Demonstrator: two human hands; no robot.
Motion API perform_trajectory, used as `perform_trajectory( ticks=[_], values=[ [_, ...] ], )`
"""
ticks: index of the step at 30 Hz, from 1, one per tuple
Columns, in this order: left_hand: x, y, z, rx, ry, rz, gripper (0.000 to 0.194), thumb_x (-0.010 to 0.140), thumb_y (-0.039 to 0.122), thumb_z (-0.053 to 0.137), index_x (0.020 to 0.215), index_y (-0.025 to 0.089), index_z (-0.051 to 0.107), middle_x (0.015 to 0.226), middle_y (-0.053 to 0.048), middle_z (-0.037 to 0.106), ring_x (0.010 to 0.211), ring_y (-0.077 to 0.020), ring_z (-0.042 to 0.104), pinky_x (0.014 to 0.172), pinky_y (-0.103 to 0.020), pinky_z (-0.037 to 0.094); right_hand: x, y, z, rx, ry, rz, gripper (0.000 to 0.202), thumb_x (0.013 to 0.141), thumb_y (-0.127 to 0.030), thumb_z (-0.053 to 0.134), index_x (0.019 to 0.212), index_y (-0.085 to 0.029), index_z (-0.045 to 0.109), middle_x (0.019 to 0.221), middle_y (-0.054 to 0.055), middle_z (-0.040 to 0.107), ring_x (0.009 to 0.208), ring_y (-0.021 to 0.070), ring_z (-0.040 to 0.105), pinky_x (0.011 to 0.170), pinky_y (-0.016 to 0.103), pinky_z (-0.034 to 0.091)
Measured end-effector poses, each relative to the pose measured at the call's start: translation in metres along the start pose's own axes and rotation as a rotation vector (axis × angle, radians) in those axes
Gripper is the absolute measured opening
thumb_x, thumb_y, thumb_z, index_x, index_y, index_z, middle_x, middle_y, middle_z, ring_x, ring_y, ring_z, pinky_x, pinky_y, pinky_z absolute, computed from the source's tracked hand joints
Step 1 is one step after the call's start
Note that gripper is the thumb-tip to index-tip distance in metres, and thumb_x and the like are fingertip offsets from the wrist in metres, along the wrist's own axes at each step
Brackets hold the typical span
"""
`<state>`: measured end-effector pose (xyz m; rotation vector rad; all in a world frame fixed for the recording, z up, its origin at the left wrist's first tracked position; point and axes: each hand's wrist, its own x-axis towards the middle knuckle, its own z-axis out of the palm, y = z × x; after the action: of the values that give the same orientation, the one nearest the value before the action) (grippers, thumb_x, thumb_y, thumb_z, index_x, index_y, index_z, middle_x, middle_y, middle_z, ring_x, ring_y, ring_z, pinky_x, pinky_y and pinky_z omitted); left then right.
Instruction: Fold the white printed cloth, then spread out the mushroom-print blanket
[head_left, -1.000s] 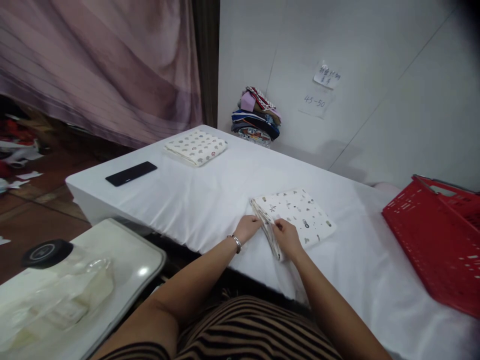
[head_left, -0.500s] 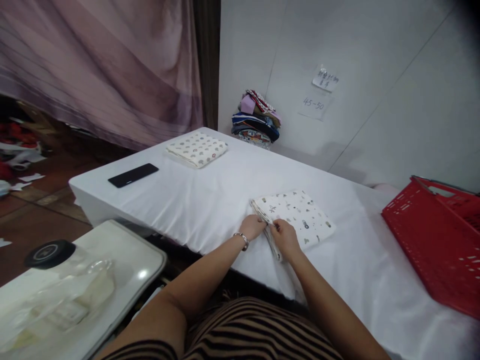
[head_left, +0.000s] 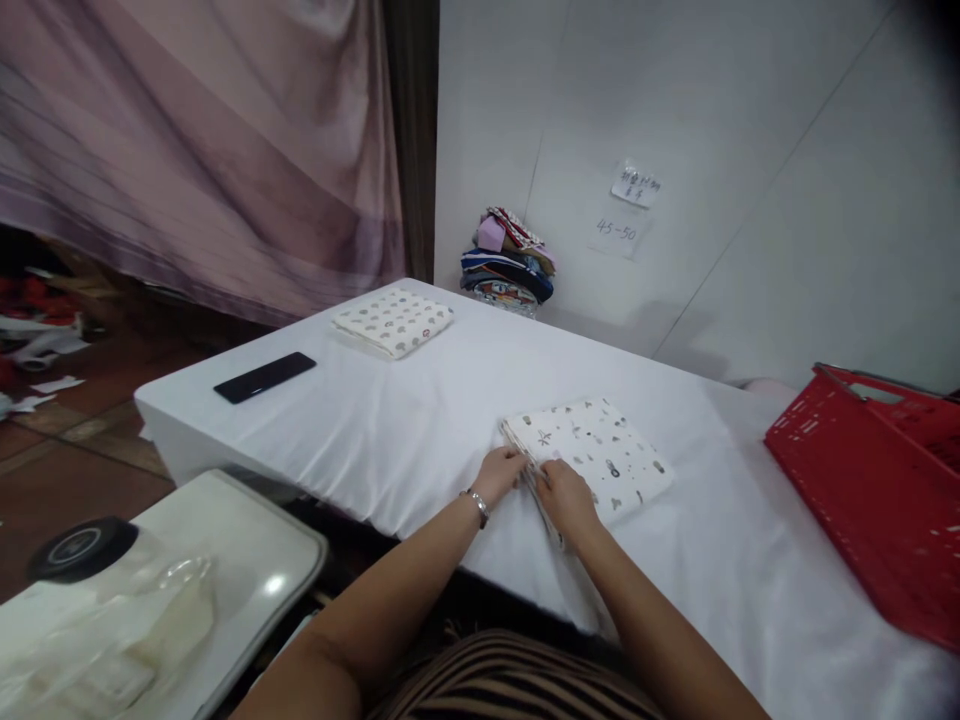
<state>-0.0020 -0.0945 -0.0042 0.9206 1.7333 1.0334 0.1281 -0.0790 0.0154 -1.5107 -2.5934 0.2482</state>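
A folded white cloth (head_left: 600,450) with small printed motifs lies flat on the white-covered table (head_left: 420,420). My left hand (head_left: 501,474), a bracelet at its wrist, pinches the layered near-left edge of this cloth. Close beside it, my right hand (head_left: 564,492) grips the same edge with thumb and fingers together. The fingertips almost meet, and part of the folded edge is hidden beneath them. Farther back on the table lies a second folded patterned cloth (head_left: 396,322), apart from both hands.
A black phone (head_left: 264,377) lies at the table's left end. The red plastic basket (head_left: 870,490) stands at the right. Several folded fabrics are stacked (head_left: 508,262) by the wall. At lower left, a white stand (head_left: 240,530) holds a black round object (head_left: 82,548) and clear plastic.
The view has tilted slightly upward, so the table and things on it sit lower in the picture. Both hands stay at the cloth's edge, with the left fingers shifted slightly along it.
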Motion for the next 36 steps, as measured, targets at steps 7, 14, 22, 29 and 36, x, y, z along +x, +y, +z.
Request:
perform_trajectory(
  ticks=[7, 14, 22, 29, 36],
  values=[
    [0.017, 0.004, -0.003, -0.092, 0.133, 0.045, 0.019, 0.078, 0.029, 0.055, 0.088, 0.014, 0.058, 0.075, -0.002, 0.064, 0.048, -0.0072, 0.055, 0.047, -0.019, 0.042, -0.009, -0.001, 0.006, 0.007, 0.085, -0.052, 0.014, 0.089, -0.024, 0.041, 0.094, -0.02, 0.053, 0.097, 0.003, 0.054, 0.072, 0.0136, 0.054, 0.058, 0.025, 0.031],
    [0.04, 0.003, -0.013, 0.022, 0.203, 0.06, 0.021, 0.077, 0.025, 0.055, 0.094, 0.012, 0.059, 0.086, -0.006, 0.066, 0.069, -0.013, 0.062, 0.063, -0.022, 0.047, -0.011, -0.004, 0.009, 0.037, 0.068, -0.123, 0.017, 0.088, -0.021, 0.04, 0.097, -0.022, 0.054, 0.102, 0.003, 0.052, 0.085, 0.0146, 0.053, 0.063, 0.024, 0.037],
    [0.034, 0.021, -0.017, 0.532, 0.369, 0.588, 0.039, 0.085, 0.028, 0.04, 0.121, 0.018, 0.047, 0.124, -0.009, 0.051, 0.115, -0.0196, 0.047, 0.099, -0.033, 0.036, -0.004, -0.009, 0.006, 0.042, 0.021, -0.112, 0.02, 0.088, -0.023, 0.038, 0.094, -0.02, 0.057, 0.1, 0.005, 0.054, 0.087, 0.0172, 0.054, 0.067, 0.027, 0.041],
    [0.055, 0.023, 0.0, 1.052, 0.041, 0.675, 0.045, 0.088, 0.034, 0.033, 0.128, 0.018, 0.045, 0.141, -0.007, 0.037, 0.131, -0.0238, 0.029, 0.107, -0.045, 0.023, -0.008, 0.007, -0.009, 0.223, 0.041, -0.205, 0.019, 0.087, -0.024, 0.042, 0.09, -0.02, 0.06, 0.098, 0.003, 0.058, 0.093, 0.0154, 0.053, 0.079, 0.026, 0.041],
    [0.059, 0.018, 0.0, 1.144, 0.044, 0.638, 0.047, 0.09, 0.035, 0.028, 0.133, 0.019, 0.04, 0.144, -0.005, 0.032, 0.133, -0.0224, 0.026, 0.108, -0.045, 0.021, 0.039, 0.078, -0.033, 0.174, 0.162, -0.058, 0.039, 0.089, -0.026, 0.038, 0.125, -0.014, 0.048, 0.136, 0.01, 0.042, 0.127, 0.0189, 0.032, 0.103, 0.031, 0.026]
  ],
)
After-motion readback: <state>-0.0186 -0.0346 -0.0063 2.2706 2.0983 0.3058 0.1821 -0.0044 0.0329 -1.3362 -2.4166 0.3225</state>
